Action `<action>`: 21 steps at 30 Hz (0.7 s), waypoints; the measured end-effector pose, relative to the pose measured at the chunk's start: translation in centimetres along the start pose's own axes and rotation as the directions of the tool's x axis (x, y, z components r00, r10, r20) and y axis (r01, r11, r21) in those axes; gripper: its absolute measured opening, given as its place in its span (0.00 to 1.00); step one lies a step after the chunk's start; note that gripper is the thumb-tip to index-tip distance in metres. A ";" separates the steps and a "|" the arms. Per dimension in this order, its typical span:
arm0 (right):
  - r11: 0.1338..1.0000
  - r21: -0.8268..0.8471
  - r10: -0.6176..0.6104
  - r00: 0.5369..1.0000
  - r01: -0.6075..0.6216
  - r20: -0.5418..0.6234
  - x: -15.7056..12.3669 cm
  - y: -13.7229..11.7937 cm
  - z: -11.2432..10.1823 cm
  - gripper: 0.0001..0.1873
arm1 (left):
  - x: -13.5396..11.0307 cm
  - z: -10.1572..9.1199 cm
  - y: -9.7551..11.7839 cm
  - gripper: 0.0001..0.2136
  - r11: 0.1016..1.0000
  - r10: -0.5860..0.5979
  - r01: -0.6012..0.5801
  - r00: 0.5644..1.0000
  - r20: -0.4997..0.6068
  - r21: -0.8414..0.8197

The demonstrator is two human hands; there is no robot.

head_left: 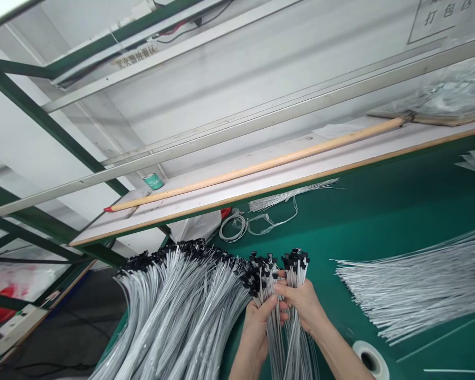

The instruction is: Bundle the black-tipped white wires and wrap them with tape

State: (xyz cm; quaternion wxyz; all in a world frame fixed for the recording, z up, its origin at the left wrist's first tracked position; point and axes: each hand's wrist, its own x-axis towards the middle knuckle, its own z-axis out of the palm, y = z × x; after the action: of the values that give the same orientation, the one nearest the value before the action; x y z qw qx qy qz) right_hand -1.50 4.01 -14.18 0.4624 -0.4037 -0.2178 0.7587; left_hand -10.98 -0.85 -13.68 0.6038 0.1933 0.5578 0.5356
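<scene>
Currently, through the head camera, I see my left hand (255, 324) and right hand (305, 303) close together on the near side, a little right of the middle, over the green desk (324, 227). Each is curled closed round thin grey wires with black ends. My left hand has hold of the left bunch (275, 332), thumb on top, with some fingertips showing past the wires. My right hand grips the right bunch (296, 338) just beside it, thumb reaching left; whether that thumb also presses on the left bunch, I can't tell. Both bunches have their black ends on the far side, and their wires trail out of my view at the near edge.

Just to the left, a big heap (182, 316) of similar wires lies on the desk, black ends far. Well to the right there's a loose pile (419, 285) of pale wires, and a white roll (359, 348) sits near my right wrist. Farther off I make out a coiled cable (244, 228) and a small bundle (273, 201) by the shelf (261, 182). A wooden pole (253, 169) lies slantwise on that shelf, with a green can (153, 181) behind its left end.
</scene>
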 end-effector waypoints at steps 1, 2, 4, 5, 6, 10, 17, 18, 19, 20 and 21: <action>1.000 -0.006 -0.006 1.000 0.006 -0.012 0.0 0.0 0.0 0.24 | 0.1 -0.1 -0.1 0.17 1.000 0.000 0.000 1.000 -0.014 0.000; 1.000 -0.010 -0.014 1.000 0.014 -0.026 0.0 0.0 -0.1 0.24 | 0.2 -0.1 -0.2 0.17 1.000 -0.001 0.001 1.000 -0.031 -0.002; 0.999 -0.018 -0.033 0.998 0.032 -0.059 0.1 0.0 -0.1 0.23 | 0.3 -0.3 -0.3 0.16 1.000 -0.002 0.001 0.998 -0.066 -0.013; 0.999 -0.020 -0.040 0.996 0.039 -0.076 0.2 0.1 -0.1 0.23 | 0.4 -0.3 -0.4 0.16 1.000 -0.002 0.001 0.997 -0.080 -0.019; 0.999 -0.021 -0.045 0.995 0.043 -0.091 0.3 0.1 -0.1 0.23 | 0.4 -0.4 -0.4 0.16 1.000 -0.005 0.002 0.996 -0.088 -0.026; 0.999 -0.037 -0.042 0.993 0.039 -0.107 0.5 0.3 -0.1 0.23 | 0.3 -0.4 -0.4 0.16 0.999 -0.017 0.014 0.994 -0.105 -0.031; 0.988 -0.096 -0.125 0.990 0.118 -0.071 0.7 0.5 -1.4 0.14 | -0.1 -0.5 0.0 0.16 0.999 -0.037 0.034 0.981 -0.190 -0.022; 0.989 -0.074 -0.132 0.990 0.128 -0.054 0.7 0.6 -1.6 0.15 | -0.1 -0.6 0.0 0.16 0.999 -0.039 0.036 0.980 -0.195 -0.017; 0.990 -0.051 -0.137 0.990 0.135 -0.036 0.7 0.6 -1.7 0.15 | -0.1 -0.5 0.1 0.16 0.999 -0.036 0.036 0.981 -0.192 -0.007; 0.990 -0.036 -0.134 0.991 0.133 -0.011 0.7 0.6 -1.7 0.15 | -0.2 -0.5 0.1 0.16 1.000 -0.029 0.030 0.982 -0.184 0.004; 0.990 -0.031 -0.134 0.991 0.134 0.009 0.6 0.6 -1.6 0.15 | -0.2 -0.4 0.2 0.15 1.000 -0.015 0.019 0.985 -0.174 0.017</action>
State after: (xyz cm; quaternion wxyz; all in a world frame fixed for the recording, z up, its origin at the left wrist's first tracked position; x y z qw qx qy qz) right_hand -0.63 4.24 -15.76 0.5052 -0.3929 -0.2580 0.7238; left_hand -11.38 -1.09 -13.60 0.5557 0.1467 0.6148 0.5401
